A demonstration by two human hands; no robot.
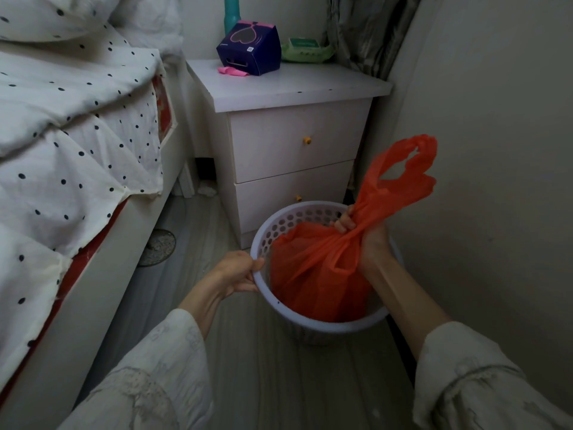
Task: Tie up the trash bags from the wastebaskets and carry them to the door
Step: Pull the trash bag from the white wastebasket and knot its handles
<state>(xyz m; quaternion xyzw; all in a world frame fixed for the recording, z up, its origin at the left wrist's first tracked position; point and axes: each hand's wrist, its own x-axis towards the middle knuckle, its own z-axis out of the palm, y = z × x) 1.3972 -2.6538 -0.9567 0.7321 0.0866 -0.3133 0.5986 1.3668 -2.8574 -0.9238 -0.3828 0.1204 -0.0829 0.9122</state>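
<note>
An orange plastic trash bag sits inside a white perforated wastebasket on the floor in front of the nightstand. My right hand grips the bag's gathered neck above the basket. The bag's two handle loops stick up and to the right of my fist. My left hand holds the basket's near-left rim, fingers curled over the edge. The bag's bottom is hidden in the basket.
A white two-drawer nightstand stands just behind the basket, with a purple box, a teal bottle and a green packet on top. The bed with a dotted cover fills the left. A wall runs close on the right.
</note>
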